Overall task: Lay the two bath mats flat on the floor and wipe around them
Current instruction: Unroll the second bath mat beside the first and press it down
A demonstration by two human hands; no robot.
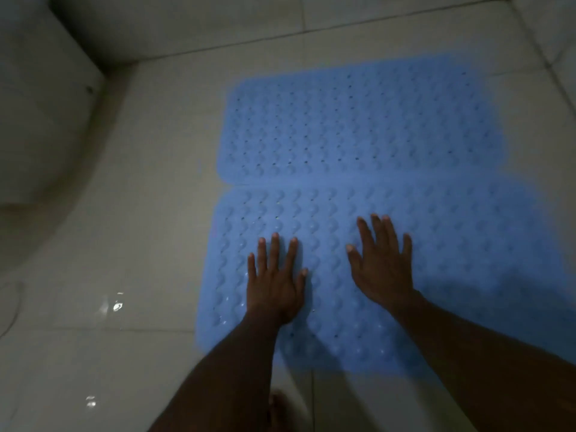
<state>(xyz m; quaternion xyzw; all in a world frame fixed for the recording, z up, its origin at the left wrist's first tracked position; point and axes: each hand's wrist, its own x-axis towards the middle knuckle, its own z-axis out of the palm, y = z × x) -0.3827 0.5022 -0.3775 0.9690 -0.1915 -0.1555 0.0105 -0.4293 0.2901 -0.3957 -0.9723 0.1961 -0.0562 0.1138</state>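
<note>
Nearest me, a blurred shape (277, 410) sat at the bottom edge between my forearms. It was too dark to tell what it was. Both forearms ran up from the bottom of the frame onto the near mat (467, 244).

My left hand (276, 282) was palm-down on the near mat, fingers straight and spread, gripping nothing. It sat in the mat's left half, inside the left edge. My right hand (381, 263) had the same posture: flat, fingers splayed, nothing grasped. It was around the mat's middle, slightly farther from me than the left. The hands were apart, not touching.

The near mat was blue and bumpy with small holes. It lay flat on the floor (140, 213), long side running left to right. Its right end was in shadow, so the edge there was hard to make out.

The far mat (358, 120) had the same blue and pattern and also lay flat on the floor, directly beyond the near one. Their long edges met along one line. I couldn't tell whether they touched or overlapped. The rounded corners left a small notch at the left end of that line.

The floor was pale glossy tile with dark grout lines, with bright glints (117, 305) left of my left arm. A white rounded fixture (40, 120) stood at far left, apart from both mats. A wall (187, 23) ran behind the far mat.
</note>
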